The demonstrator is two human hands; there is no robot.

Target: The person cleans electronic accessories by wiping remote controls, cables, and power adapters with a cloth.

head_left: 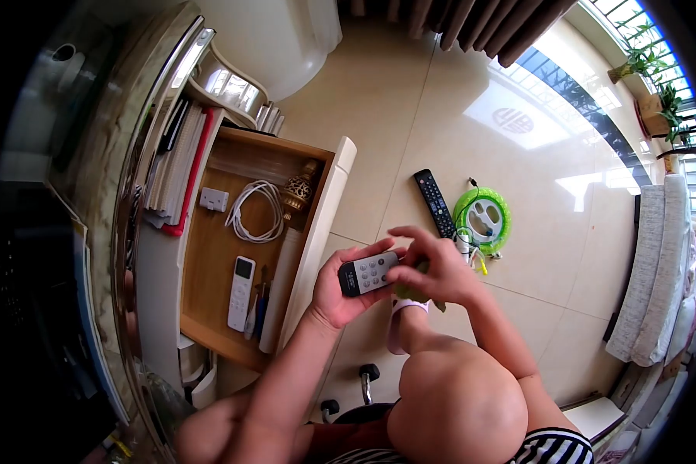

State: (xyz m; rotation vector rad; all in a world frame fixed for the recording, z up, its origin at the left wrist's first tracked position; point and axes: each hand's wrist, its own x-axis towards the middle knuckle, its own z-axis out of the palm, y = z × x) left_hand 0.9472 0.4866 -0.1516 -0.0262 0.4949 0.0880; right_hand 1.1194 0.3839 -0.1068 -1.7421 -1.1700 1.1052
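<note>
A small grey and black remote (370, 272) lies across the palm of my left hand (339, 292), whose fingers wrap round its far side. My right hand (435, 271) is at the remote's right end, thumb near its buttons and fingers curled. Below the right fingers is a green object (414, 291), partly hidden by that hand; what it is cannot be made out. Left of my hands an open wooden drawer (209, 309) holds a white remote (241, 294), a coiled white cable (255, 212), a white plug (213, 199) and a patterned gold ornament (297, 190).
On the tiled floor (379, 178) lie a long black remote (435, 203) and a green ring-shaped reel (503, 220) with cables. Books (179, 166) stand beside the drawer. Potted plants (657, 112) are at the upper right, and chair casters (370, 372) show below my hands.
</note>
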